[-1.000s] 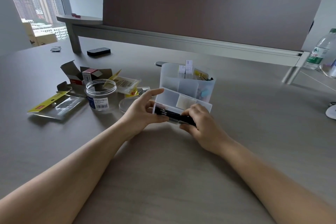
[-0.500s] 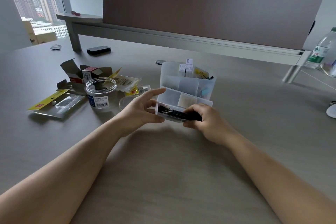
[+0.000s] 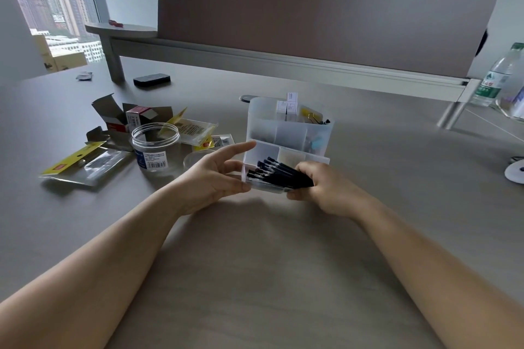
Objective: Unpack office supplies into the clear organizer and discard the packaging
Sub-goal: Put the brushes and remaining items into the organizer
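Both hands at the organizer, right fingers now lifting the gripped pens, left fingers spread.

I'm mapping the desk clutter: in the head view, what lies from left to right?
Yellow-carded blister pack → clear jar → left hand → black pens → right hand → water bottle.
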Action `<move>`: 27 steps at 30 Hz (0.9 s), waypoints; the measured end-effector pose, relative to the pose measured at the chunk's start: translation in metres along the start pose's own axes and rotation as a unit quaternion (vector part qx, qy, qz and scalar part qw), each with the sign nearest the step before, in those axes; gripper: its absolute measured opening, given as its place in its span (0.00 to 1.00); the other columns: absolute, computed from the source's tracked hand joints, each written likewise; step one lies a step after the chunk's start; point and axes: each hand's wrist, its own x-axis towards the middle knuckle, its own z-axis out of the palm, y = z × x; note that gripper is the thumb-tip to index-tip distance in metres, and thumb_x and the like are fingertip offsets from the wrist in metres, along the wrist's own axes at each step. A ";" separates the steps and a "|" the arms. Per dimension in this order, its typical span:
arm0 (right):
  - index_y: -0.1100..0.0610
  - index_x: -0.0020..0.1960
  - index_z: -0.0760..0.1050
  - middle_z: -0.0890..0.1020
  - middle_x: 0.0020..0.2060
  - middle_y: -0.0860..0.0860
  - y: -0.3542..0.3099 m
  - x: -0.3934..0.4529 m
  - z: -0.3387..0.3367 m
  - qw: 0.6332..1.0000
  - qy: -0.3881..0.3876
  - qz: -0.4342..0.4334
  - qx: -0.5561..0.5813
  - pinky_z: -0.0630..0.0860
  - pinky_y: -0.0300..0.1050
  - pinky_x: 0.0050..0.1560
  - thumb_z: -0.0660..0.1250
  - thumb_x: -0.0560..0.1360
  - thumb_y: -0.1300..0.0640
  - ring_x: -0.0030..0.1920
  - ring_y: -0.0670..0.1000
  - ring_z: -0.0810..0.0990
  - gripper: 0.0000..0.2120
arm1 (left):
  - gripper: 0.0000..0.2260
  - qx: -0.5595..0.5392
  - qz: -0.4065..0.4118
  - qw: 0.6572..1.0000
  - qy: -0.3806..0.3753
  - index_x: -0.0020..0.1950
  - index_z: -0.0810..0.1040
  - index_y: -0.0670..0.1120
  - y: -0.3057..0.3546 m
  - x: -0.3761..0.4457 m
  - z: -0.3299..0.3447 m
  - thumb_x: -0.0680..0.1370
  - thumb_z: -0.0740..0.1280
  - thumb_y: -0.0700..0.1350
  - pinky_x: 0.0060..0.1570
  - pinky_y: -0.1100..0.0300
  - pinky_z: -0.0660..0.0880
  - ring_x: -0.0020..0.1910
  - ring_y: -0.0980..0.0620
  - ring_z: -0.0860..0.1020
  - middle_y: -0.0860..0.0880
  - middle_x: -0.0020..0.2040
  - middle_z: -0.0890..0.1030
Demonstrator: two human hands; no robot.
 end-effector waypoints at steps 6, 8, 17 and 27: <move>0.47 0.36 0.67 0.72 0.35 0.44 -0.005 0.004 -0.003 0.999 -0.044 0.019 0.012 0.65 0.35 0.36 0.67 0.72 0.62 0.37 0.41 0.70 0.13 | 0.29 0.004 0.001 1.000 0.000 0.55 0.74 0.54 0.000 0.000 0.000 0.64 0.62 0.25 0.39 0.63 0.80 0.38 0.52 0.80 0.44 0.43 0.77; 0.48 0.37 0.68 0.72 0.35 0.45 -0.007 0.006 -0.005 0.998 -0.063 0.024 0.003 0.65 0.36 0.37 0.67 0.72 0.61 0.37 0.42 0.70 0.12 | 0.29 0.008 0.002 1.000 -0.001 0.56 0.74 0.53 0.000 0.000 0.000 0.65 0.61 0.23 0.39 0.64 0.80 0.36 0.53 0.80 0.44 0.43 0.77; 0.49 0.34 0.66 0.69 0.32 0.45 -0.013 0.005 -0.015 0.994 -0.102 0.030 -0.020 0.64 0.28 0.29 0.65 0.74 0.59 0.33 0.41 0.67 0.12 | 0.28 0.000 -0.010 1.000 0.005 0.55 0.74 0.53 0.001 0.001 -0.001 0.68 0.59 0.23 0.38 0.65 0.80 0.36 0.53 0.79 0.44 0.42 0.77; 0.51 0.37 0.69 0.71 0.33 0.46 -0.012 0.007 -0.015 0.994 -0.105 0.028 -0.012 0.64 0.38 0.37 0.66 0.72 0.61 0.36 0.44 0.69 0.10 | 0.29 0.011 -0.008 1.000 0.013 0.57 0.73 0.51 0.000 0.000 0.001 0.69 0.58 0.21 0.35 0.66 0.79 0.27 0.58 0.77 0.47 0.37 0.75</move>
